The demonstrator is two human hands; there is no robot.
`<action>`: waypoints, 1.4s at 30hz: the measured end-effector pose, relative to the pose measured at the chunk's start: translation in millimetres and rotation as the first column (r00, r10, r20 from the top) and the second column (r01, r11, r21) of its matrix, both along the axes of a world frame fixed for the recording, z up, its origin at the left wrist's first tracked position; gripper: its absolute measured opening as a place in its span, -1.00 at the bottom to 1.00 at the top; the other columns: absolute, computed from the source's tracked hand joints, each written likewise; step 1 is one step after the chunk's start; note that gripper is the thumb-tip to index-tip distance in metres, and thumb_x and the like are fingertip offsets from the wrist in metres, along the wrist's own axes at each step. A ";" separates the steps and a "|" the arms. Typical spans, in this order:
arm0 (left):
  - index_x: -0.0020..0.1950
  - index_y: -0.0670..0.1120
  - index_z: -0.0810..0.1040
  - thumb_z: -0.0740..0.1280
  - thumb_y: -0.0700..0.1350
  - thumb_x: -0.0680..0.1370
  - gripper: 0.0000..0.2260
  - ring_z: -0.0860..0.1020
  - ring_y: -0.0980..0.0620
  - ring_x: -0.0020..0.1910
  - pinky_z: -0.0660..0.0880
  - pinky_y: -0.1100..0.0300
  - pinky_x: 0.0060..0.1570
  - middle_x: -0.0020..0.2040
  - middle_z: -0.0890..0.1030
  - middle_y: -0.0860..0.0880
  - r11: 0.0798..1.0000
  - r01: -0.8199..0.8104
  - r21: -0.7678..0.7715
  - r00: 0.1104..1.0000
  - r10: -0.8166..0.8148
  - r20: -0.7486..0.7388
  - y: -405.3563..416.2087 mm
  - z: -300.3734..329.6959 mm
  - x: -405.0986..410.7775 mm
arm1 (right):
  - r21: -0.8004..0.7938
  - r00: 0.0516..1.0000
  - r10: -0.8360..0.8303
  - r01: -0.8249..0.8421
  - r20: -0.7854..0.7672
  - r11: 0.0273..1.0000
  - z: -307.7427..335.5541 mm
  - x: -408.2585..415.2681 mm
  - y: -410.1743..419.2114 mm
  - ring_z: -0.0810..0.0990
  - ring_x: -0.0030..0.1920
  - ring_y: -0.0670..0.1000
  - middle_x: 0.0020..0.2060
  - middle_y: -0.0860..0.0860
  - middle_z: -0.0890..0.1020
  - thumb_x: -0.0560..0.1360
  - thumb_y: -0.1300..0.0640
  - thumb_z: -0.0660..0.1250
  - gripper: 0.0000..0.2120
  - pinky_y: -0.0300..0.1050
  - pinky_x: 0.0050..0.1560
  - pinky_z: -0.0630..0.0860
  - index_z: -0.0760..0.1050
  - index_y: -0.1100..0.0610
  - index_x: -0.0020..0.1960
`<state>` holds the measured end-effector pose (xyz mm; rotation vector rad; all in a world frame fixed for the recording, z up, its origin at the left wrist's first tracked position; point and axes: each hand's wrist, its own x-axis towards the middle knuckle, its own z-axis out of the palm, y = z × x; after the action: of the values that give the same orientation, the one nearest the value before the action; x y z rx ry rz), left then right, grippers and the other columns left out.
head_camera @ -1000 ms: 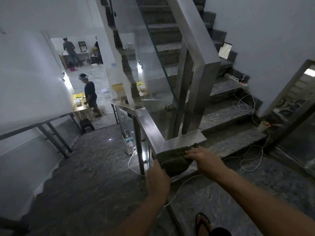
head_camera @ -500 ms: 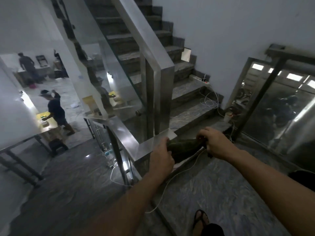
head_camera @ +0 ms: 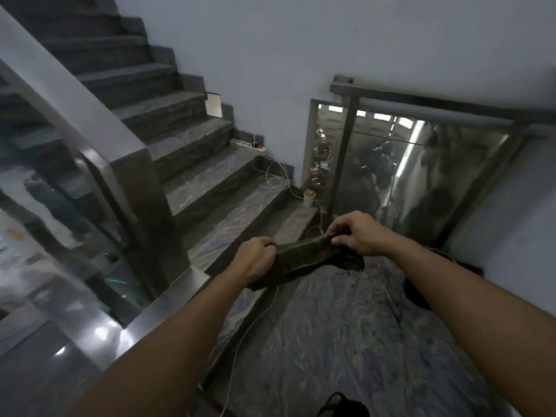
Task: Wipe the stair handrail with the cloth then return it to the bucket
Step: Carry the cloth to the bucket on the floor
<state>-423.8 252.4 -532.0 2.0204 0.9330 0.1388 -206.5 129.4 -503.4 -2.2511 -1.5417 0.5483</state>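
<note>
A dark green cloth (head_camera: pixel 304 257) hangs stretched between both hands over the landing, clear of the rail. My left hand (head_camera: pixel 255 261) grips its left end. My right hand (head_camera: pixel 359 233) pinches its right end, slightly higher. The steel handrail (head_camera: pixel 168 299) runs flat at lower left, meets a square post (head_camera: pixel 147 206) and climbs up the stairs to the upper left. A dark round object (head_camera: pixel 421 293), partly hidden behind my right forearm, sits on the floor by the right wall; I cannot tell whether it is the bucket.
Stone steps (head_camera: pixel 210 179) rise to the upper left, with a power strip (head_camera: pixel 248 145) and coiled white cables (head_camera: pixel 275 179) on them. A white cup (head_camera: pixel 308 198) stands by the lowest step. A glass-panelled railing (head_camera: pixel 421 164) closes the right side. A cable (head_camera: pixel 240 347) crosses the landing floor.
Both hands lifted the cloth off the flat handrail and carried it to the right over the landing. My view swung right, away from the lower stairwell.
</note>
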 end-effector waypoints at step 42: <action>-0.09 0.09 0.60 0.42 -0.04 0.47 -0.95 0.57 0.08 -0.10 0.48 0.21 -0.14 -0.10 0.61 0.04 0.634 0.753 0.176 0.658 -0.723 -0.210 135.0 62.7 641.7 | -0.142 0.802 -0.591 0.577 -0.085 0.804 42.9 501.5 -4.5 0.58 -0.15 -0.04 -0.20 -0.07 0.62 0.39 0.05 0.47 -0.91 -0.05 -0.11 0.52 0.57 -0.07 -0.17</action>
<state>217.9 387.4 -469.2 2.5159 0.0677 -0.3496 294.9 124.8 -460.5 -2.5443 -0.6903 0.5764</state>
